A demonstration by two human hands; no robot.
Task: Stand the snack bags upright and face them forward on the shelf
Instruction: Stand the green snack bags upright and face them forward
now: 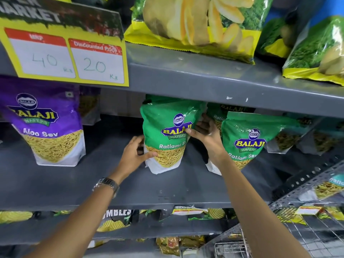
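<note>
Both forearms reached in; the left hand [135,151] pinched the lower left edge of a green bag [165,135], the right hand [206,134] clasped its upper right side. It stood upright on the grey shelf [111,183], label forward, fine yellow strands showing inside. A second green bag [245,142] leaned; the purple bag [46,125] stood faced.

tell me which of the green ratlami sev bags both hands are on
The middle green bag, between the purple Aloo Sev bag and the other front green bag. Left hand grips its lower left edge, right hand its upper right.
</note>
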